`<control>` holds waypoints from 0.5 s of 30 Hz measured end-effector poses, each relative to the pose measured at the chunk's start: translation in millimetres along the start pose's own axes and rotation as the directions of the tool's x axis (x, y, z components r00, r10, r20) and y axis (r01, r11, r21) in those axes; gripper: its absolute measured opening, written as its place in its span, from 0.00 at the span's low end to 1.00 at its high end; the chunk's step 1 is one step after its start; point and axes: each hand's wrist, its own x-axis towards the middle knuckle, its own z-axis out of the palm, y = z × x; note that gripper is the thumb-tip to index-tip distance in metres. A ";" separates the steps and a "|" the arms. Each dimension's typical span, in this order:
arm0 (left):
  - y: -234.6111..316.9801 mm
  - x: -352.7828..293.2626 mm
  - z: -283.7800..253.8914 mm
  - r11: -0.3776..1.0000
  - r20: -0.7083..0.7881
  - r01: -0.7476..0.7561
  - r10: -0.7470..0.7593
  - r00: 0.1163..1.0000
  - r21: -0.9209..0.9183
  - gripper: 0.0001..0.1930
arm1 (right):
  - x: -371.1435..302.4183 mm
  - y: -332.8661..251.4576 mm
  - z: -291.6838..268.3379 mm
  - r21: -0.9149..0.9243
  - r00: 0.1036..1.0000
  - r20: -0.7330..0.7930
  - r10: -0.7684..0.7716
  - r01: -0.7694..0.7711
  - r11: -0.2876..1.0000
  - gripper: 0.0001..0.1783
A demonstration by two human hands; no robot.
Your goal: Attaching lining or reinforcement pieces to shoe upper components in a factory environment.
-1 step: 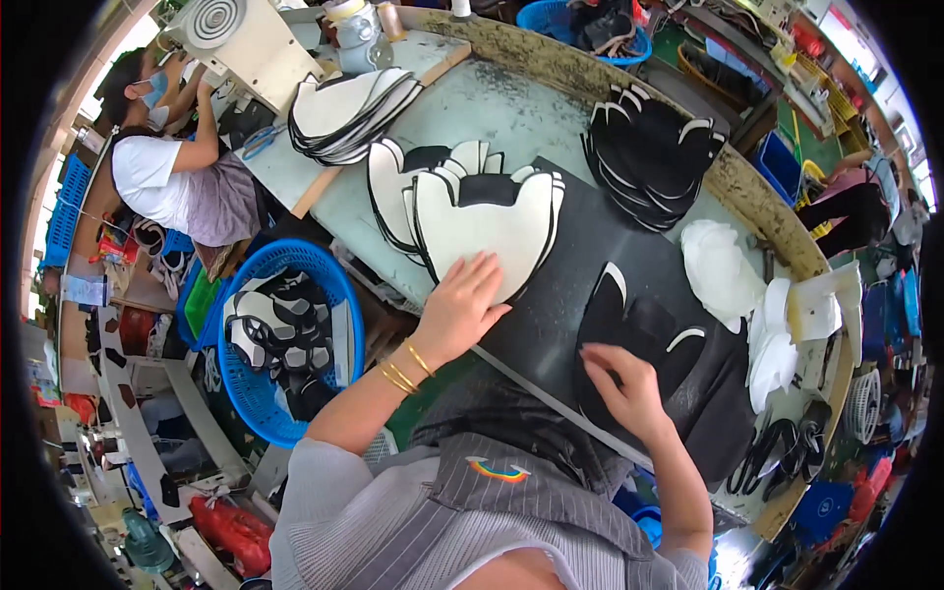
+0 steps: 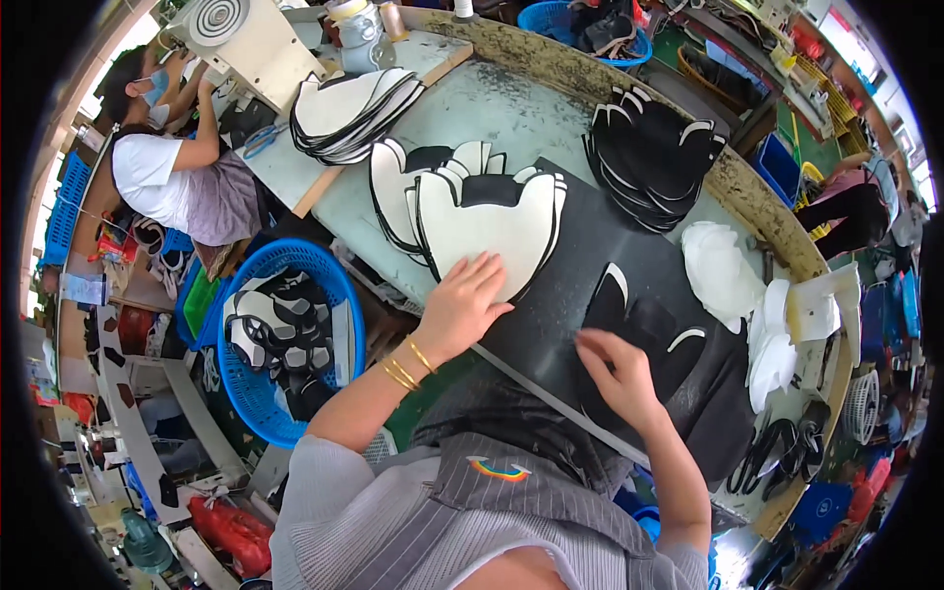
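My left hand point(image 2: 470, 307) lies with its fingers stretched out on the lower edge of a stack of white shoe-upper pieces point(image 2: 487, 231), which have dark backs and curved, notched tops. A second white stack point(image 2: 391, 205) sits partly under it. To the right, my right hand point(image 2: 621, 376) hovers over or touches the left edge of a black upper piece point(image 2: 657, 332) with white curved trims. Its fingers are bent and apart from the thumb, with nothing visible between them. The black piece rests on a dark mat point(image 2: 536, 339), and the hand hides part of it.
A stack of black pieces point(image 2: 654, 162) stands at the far right, and another white stack point(image 2: 354, 113) at the far left. White sheets point(image 2: 721, 267) lie by the table's raised rim. Left of the table is a blue basket point(image 2: 234, 379) of pieces. A co-worker point(image 2: 162, 162) sits beyond it.
My right hand has shifted slightly up and to the left, its fingertips nearing the edge of the black piece. The white stack has moved a touch to the right under my left hand.
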 end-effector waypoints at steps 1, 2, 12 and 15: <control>-4.5 1.9 -0.7 0.999 0.010 -0.001 0.002 1.000 -0.049 0.22 | 14.4 -0.2 11.7 0.110 0.999 -0.038 0.025 -0.021 0.994 0.13; -7.2 4.2 -2.9 0.998 0.013 0.003 -0.002 1.000 -0.059 0.22 | 27.6 -5.8 18.6 0.138 0.996 -0.024 0.088 -0.084 0.987 0.14; -12.7 18.5 -7.2 0.990 -0.175 -0.140 0.131 0.976 -0.037 0.08 | 66.9 -22.7 50.5 -0.051 0.977 -0.192 -0.096 0.088 0.995 0.11; -45.3 26.1 -10.9 0.666 -0.052 0.456 -0.594 0.802 -0.590 0.10 | 101.8 -34.4 87.3 -0.414 0.897 -0.088 -0.434 0.363 0.835 0.14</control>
